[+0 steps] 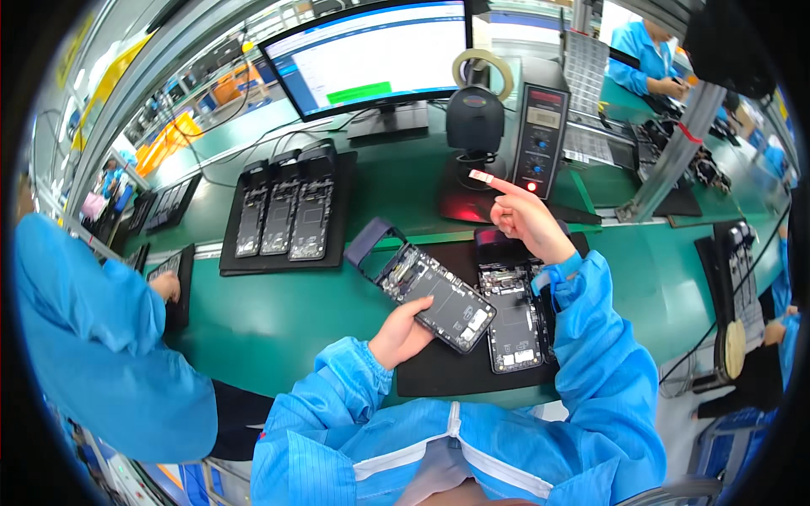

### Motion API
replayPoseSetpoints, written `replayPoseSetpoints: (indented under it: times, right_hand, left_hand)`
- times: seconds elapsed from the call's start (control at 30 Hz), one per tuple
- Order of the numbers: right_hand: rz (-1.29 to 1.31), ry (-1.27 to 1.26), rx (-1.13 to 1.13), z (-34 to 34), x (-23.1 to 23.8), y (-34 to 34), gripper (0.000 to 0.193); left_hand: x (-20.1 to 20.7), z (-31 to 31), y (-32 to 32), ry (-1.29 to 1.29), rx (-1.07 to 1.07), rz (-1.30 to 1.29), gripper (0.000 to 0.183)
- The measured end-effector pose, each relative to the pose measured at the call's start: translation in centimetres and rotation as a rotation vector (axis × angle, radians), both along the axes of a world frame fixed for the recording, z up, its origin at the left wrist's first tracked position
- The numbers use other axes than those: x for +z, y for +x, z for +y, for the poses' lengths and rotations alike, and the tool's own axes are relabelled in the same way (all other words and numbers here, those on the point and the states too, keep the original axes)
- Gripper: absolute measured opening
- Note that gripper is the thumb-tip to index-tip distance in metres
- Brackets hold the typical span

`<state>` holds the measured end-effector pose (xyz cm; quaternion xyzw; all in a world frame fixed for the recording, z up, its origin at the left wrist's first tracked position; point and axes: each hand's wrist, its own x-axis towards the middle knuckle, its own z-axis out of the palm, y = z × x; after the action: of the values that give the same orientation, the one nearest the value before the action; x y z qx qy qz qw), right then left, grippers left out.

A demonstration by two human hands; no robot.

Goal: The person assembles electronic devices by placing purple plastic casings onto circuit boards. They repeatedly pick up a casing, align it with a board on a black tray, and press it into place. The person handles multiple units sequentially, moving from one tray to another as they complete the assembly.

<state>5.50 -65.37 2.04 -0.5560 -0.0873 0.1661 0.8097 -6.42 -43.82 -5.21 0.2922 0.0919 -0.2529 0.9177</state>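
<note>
An opened phone unit is grasped by the fingers of the left hand and held diagonally above a dark mat on the tabletop. Its black rectangular face is edged with small metallic parts and marked by a white patch near the lower right end; a dark loop-like frame is seen at the upper left. A label is borne on the outstretched index finger of the right hand; whether anything is gripped by its curled fingers cannot be told.

The opened phone hides part of the left hand.
</note>
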Motion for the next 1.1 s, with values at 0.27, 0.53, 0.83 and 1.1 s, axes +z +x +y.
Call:
replayPoseSetpoints:
  times: [0.27, 0.53, 0.83, 1.1]
  right_hand:
    - [-0.162, 0.271, -0.115, -2.6, 2.0, -0.4, 0.029]
    - [-0.430, 0.332, -0.199, -5.8, 5.8, -4.3, 0.028]
    - [-0.593, -0.085, -0.184, -2.8, 7.2, -8.7, 0.030]
    - [-0.671, 0.000, 0.239, 4.4, 5.6, -11.2, 0.028]
  left_hand:
    - [6.7, -3.5, 9.1, -0.095, 0.334, -0.338, 0.023]
    - [8.3, -4.4, 11.3, -0.145, 0.437, -0.356, 0.025]
    - [7.0, -1.1, 3.4, 0.576, 0.490, -0.651, 0.033]
    - [2.9, 0.1, -2.3, 1.196, 0.435, -0.966, 0.031]
